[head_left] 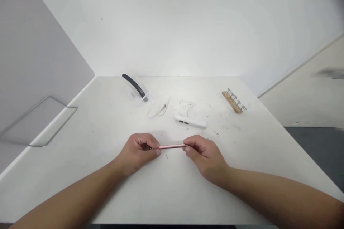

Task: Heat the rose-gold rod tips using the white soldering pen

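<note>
Pink pen (pixel 172 146): held above or against the bench (pixel 129 200), contact unclear, on the near side of the white device (pixel 197 123). Left hand (pixel 139 154) pinches one end between thumb and fingers; right hand (pixel 206 157) pinches the other. The middle section is exposed.

Handling, as judged: steady opposed pinches suit so slim a barrel; both grips should stay in line, with light, even pressure, to avoid bending or slipping. Wrists should remain low for steadiness.

Long axis: crosswise between the hands, near level, the right end marginally farther from the person. The fingers cover much of both ends; which is the writing tip cannot be confirmed.
</note>
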{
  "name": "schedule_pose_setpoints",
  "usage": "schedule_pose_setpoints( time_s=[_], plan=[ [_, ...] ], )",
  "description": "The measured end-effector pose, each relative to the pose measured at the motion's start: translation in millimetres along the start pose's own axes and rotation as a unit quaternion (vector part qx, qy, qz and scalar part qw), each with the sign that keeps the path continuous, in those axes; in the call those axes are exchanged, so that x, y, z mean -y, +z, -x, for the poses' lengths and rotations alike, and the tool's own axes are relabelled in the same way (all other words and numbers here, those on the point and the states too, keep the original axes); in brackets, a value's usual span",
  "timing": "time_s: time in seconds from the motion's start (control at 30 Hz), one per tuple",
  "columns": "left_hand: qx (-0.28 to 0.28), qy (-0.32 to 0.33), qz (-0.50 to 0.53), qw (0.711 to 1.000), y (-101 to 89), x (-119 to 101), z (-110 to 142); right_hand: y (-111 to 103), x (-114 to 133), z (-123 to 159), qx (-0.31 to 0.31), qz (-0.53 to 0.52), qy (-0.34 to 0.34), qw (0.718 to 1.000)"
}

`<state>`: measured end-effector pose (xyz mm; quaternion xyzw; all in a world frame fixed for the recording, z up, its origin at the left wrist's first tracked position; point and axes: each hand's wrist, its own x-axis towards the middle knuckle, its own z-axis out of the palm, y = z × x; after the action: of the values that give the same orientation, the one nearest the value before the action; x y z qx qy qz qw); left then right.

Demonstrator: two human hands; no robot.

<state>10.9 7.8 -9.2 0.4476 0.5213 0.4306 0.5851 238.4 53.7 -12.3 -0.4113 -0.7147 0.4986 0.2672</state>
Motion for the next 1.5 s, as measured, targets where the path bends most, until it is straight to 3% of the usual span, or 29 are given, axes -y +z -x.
schedule_pose_setpoints(
  time_s=[0.47,0.67,0.93,1.17,1.33,1.5],
  plan=[
    [-0.004,0.020,-0.090,0.996,-3.0,2.9,2.5,-1.2,1.4,-1.7,0.003,0.027,-0.027,0.999],
    [-0.028,-0.002,-0.121,0.992,-2.0,3.9,3.5,-3.3,1.7,-1.0,0.012,0.015,-0.033,0.999],
    [-0.129,0.016,-0.115,0.985,19.2,1.1,6.5,-7.2,4.9,2.1,0.023,0.120,-0.095,0.988],
    [-0.124,0.032,-0.049,0.991,33.5,0.8,10.7,-5.7,2.5,5.7,0.019,0.159,-0.135,0.978],
    [-0.107,0.015,-0.029,0.994,39.6,-2.0,9.1,-9.0,5.4,3.8,0.013,0.078,-0.084,0.993],
    [-0.187,0.011,-0.044,0.981,23.5,-5.9,2.9,-13.3,5.5,3.1,0.013,-0.054,-0.002,0.998]
  ],
)
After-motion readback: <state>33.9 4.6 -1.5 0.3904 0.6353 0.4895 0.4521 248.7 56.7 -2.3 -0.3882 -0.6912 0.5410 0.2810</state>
